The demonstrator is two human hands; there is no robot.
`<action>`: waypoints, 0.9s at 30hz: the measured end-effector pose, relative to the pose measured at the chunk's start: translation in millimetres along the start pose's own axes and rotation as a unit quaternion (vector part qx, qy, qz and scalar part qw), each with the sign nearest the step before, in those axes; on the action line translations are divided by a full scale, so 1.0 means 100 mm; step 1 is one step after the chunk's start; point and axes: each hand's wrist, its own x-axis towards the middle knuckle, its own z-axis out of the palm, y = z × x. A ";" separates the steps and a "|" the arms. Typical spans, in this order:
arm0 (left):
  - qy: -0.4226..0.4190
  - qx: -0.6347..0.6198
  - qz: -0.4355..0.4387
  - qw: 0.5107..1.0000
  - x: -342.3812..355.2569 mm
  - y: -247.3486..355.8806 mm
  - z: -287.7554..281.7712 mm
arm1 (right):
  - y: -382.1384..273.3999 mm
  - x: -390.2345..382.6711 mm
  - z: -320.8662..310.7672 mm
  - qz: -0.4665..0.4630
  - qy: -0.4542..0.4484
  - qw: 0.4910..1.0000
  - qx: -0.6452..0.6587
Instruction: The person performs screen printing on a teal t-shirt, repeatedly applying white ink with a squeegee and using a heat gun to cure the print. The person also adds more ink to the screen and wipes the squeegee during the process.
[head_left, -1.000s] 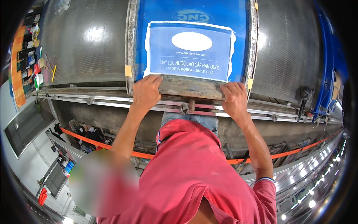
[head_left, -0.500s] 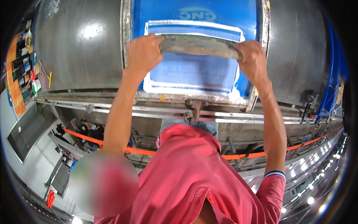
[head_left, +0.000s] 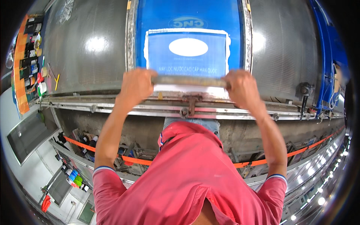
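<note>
A worn squeegee [head_left: 189, 81] spans the space between my hands, across the near end of a blue screen-printing frame [head_left: 245, 37]. My left hand [head_left: 136, 86] is wrapped round its left end, and my right hand [head_left: 243, 87] grips its right end. Beyond the squeegee, the blue mesh [head_left: 221, 15] carries a taped rectangle with a white oval [head_left: 188, 47] and pale lettering. The squeegee is slightly blurred, and its lower edge cannot be made out. It covers part of the mesh near me.
Grey table surface [head_left: 90, 67] lies on both sides of the frame. Metal rails [head_left: 157, 111] run along the table's near edge, with a clamp [head_left: 192, 105] in the middle. At the far left stand several ink containers [head_left: 32, 62]. A black-handled tool [head_left: 305, 97] sits at the right.
Both hands have drawn the squeegee toward my body, from the middle of the taped area to its near end. The white oval now shows in the far part of the screen.
</note>
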 end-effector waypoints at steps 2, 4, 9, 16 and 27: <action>-0.002 0.026 -0.020 0.999 0.70 0.00 -0.25 | 0.42 0.62 -0.04 0.075 -0.005 0.997 0.017; 0.031 0.042 -0.006 0.999 1.37 -0.10 -0.35 | 0.89 1.12 -0.01 0.082 -0.021 0.996 0.011; 0.187 0.044 0.090 0.977 1.13 -0.34 0.32 | 0.80 0.82 0.52 0.014 0.085 0.996 -0.027; 0.136 -0.010 0.093 0.986 -0.29 -0.07 0.75 | 0.03 -0.38 0.67 0.030 0.021 0.999 0.007; 0.151 0.058 0.068 0.984 1.06 -0.35 0.34 | 0.86 0.82 0.52 -0.045 0.095 0.993 -0.048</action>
